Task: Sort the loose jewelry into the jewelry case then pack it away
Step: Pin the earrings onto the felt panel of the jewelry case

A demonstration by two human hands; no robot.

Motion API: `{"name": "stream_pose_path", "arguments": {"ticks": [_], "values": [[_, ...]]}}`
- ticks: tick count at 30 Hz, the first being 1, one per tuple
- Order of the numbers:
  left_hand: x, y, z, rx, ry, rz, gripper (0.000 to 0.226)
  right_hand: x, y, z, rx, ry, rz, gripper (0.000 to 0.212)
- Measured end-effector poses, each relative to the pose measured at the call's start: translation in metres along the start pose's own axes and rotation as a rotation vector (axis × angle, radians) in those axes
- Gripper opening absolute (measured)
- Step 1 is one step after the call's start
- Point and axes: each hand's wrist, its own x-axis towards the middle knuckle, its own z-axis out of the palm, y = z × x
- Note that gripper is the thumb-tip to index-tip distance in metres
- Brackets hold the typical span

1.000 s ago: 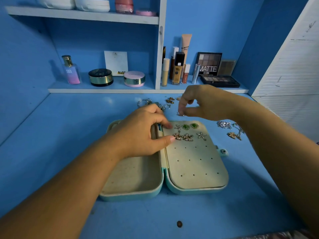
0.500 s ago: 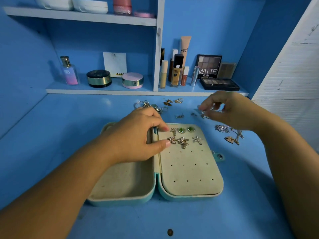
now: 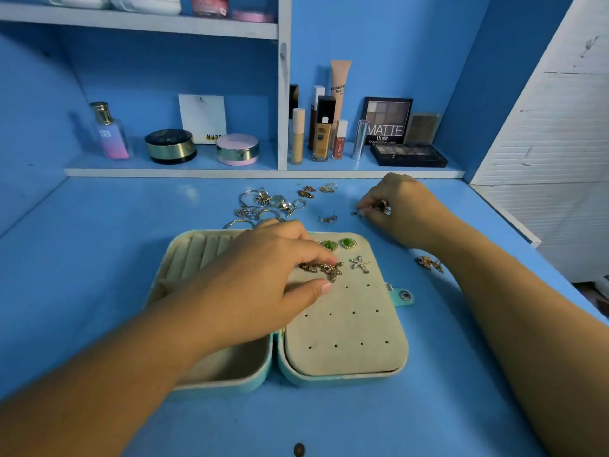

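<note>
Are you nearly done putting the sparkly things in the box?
Not nearly. Done: two green earrings, a starfish earring and some gold earrings sit on the holed pad of the jewelry case. In hand: the left hand touches the gold earrings while the right hand pinches a small piece by the table. Left: the pile of rings, other loose earrings, then closing the case.

Ahead of me on the lower shelf (image 3: 263, 173), a perfume bottle (image 3: 110, 135) is standing left of a black-and-gold jar (image 3: 170, 147) and a pink jar (image 3: 237, 149) — a white NUDE box (image 3: 201, 117) is leaning behind them. Past the divider, a foundation bottle (image 3: 323, 131) is standing among tubes, and a MATTE palette (image 3: 387, 120) is leaning behind a flat black palette (image 3: 408, 155).
</note>
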Motion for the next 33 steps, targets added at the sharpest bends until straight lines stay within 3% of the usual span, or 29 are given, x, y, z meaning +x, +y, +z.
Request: {"name": "stream_pose_path", "arguments": {"ticks": [19,22,25,28,33], "values": [[0.003,0.005,0.004,-0.061,0.071,0.041,0.015,0.009,-0.013,0.008,-0.101,-0.088,0.001,0.015],[0.002,0.007,-0.001,-0.077,0.076,0.031,0.009,0.0,-0.019,-0.006,0.0,-0.059,0.01,0.01],[0.001,0.007,-0.004,-0.108,0.067,0.034,0.003,-0.015,-0.03,-0.029,0.152,-0.174,0.039,0.006],[0.001,0.005,-0.003,-0.115,0.066,0.046,0.004,-0.023,-0.043,-0.041,0.199,-0.286,0.032,0.007],[0.002,0.002,-0.001,-0.125,0.054,0.061,0.004,-0.026,-0.05,-0.047,0.242,-0.301,0.058,0.008]]}}
